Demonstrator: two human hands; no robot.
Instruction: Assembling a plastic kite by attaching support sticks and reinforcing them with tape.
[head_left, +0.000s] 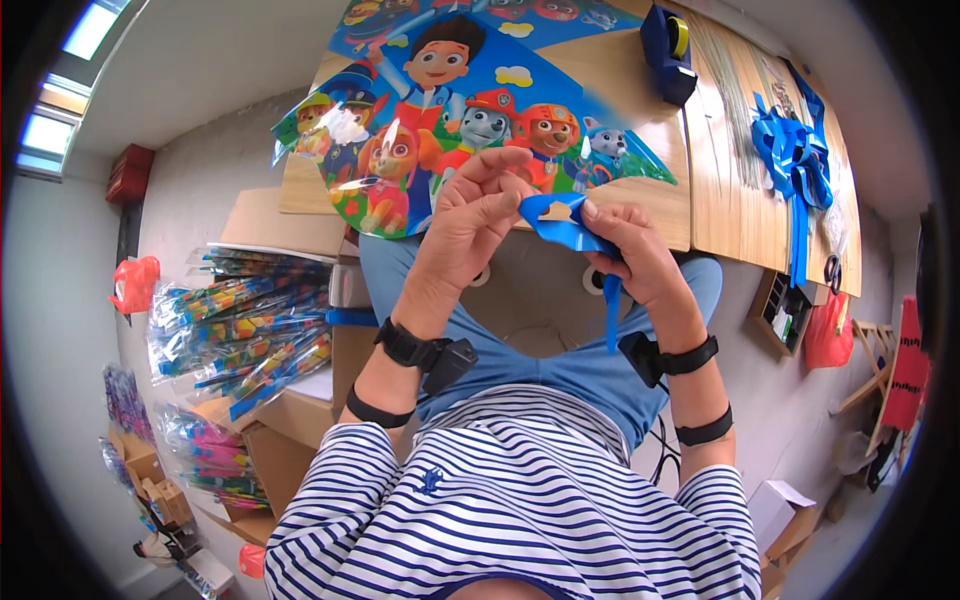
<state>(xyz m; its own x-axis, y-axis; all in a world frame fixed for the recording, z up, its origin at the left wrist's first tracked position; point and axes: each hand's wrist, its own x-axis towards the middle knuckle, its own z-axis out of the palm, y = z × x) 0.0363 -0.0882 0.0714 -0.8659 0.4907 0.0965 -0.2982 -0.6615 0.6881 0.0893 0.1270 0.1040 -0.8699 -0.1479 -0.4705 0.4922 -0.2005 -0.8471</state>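
Over my lap, at the table's near edge, I hold a shiny blue plastic ribbon [566,232] between my two hands. Its upper end is spread wide, with a gap in it that shows a tan patch. My left hand [476,215] pinches the left tip between thumb and forefinger, the other fingers raised. My right hand [636,250] grips the right side, thumb on top, and a narrow tail hangs below it. Just beyond my hands, a glossy kite sheet [447,105] printed with cartoon figures lies on the wooden table.
A dark blue tape dispenser [668,55] stands at the far right of the sheet. More blue ribbons [793,160], thin sticks [722,85] and scissors [833,272] lie on the table's right side. Bagged colourful kites [245,320] are piled on cardboard boxes [285,445] at my left.
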